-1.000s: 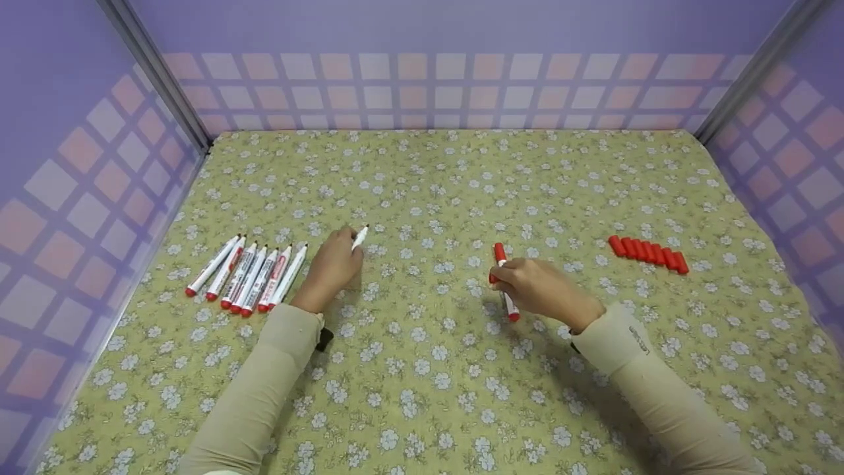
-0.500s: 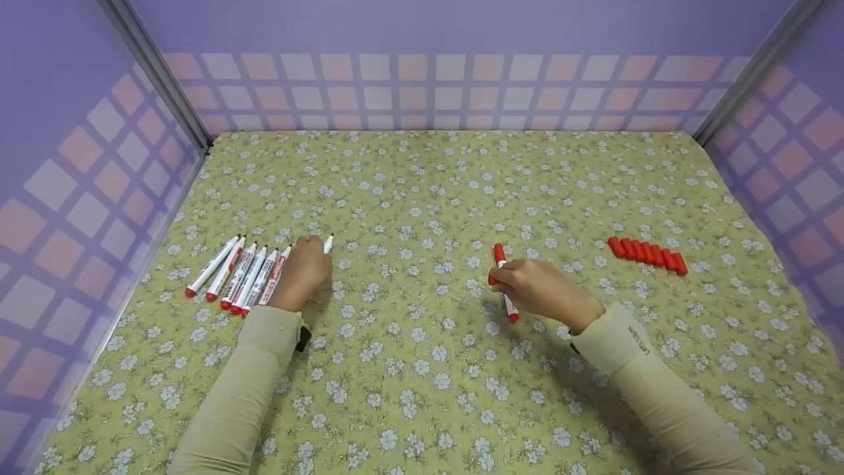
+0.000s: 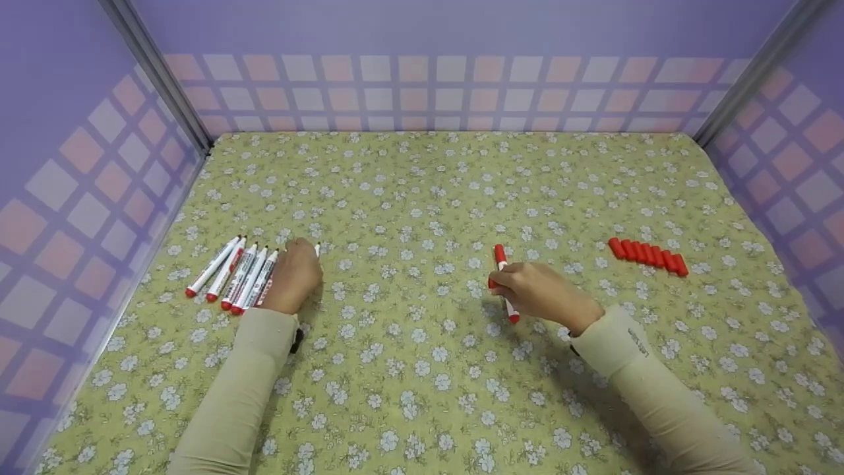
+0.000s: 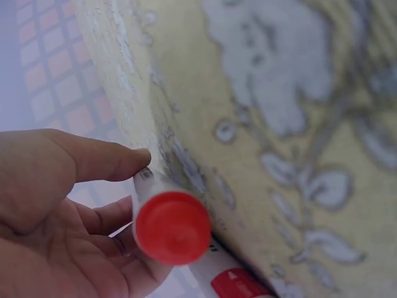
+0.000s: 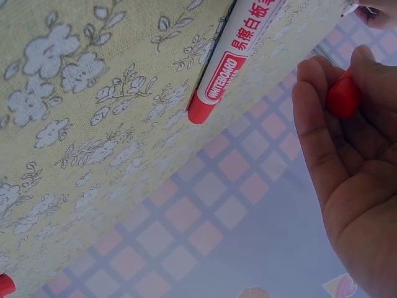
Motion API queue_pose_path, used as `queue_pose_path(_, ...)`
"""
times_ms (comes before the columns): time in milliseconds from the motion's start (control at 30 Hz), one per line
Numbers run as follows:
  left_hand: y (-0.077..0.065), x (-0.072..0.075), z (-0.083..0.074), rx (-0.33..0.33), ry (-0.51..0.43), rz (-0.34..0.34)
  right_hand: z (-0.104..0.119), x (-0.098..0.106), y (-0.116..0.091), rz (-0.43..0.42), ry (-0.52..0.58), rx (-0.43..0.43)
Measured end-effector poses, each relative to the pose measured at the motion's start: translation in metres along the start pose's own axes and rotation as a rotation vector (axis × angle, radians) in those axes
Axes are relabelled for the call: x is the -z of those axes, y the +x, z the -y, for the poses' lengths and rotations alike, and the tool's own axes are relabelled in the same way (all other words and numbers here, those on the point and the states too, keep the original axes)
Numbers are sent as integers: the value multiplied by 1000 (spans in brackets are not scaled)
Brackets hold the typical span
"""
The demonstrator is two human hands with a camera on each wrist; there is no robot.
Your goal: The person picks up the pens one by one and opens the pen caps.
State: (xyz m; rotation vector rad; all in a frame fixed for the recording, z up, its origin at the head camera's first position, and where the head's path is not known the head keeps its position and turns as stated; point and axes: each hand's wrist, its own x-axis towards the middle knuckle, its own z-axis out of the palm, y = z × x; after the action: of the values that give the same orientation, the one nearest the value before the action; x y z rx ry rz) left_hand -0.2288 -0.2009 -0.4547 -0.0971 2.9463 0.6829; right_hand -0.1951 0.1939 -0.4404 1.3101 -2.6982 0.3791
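My left hand (image 3: pixel 295 276) pinches an uncapped whiteboard marker (image 4: pixel 173 228) between thumb and fingers, its red end towards the wrist camera. The marker's tip shows just beyond the hand in the head view. Close under it lies another marker (image 4: pixel 239 282). Left of the hand, several uncapped markers (image 3: pixel 227 274) lie side by side, tips pointing away. My right hand (image 3: pixel 537 293) holds a loose red cap (image 5: pixel 344 98) between thumb and fingers. A capped whiteboard marker (image 5: pixel 223 74) lies on the cloth below that hand, partly hidden by it in the head view.
Several red caps (image 3: pixel 648 255) lie in a slanting row on the right. Flowered cloth (image 3: pixel 409 369) covers the table. Purple panels with pink and white squares (image 3: pixel 448 92) stand at the back and both sides.
My left hand has moved left with the uncapped marker, to the right end of the marker row, and lowered it there. The right hand and its cap have stayed in place.
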Motion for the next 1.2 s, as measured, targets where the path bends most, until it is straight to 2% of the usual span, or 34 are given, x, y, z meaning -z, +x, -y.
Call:
queue_pose_path(167,0,-1,2,-48,65,-44,0,-1,-1,-5,-6,1)
queue_pose_path(600,1,2,2,-54,101,-27,-2,-3,-1,15,10,-28)
queue_pose_path(800,1,0,-2,-86,119,-93,-3,-1,-1,3,12,-41)
queue_pose_path(1000,2,-5,-10,-161,136,-160,-9,0,-4,-67,15,-59)
queue_pose_path(1200,0,-9,-26,-218,120,-192,-20,3,-9,-118,17,-141)
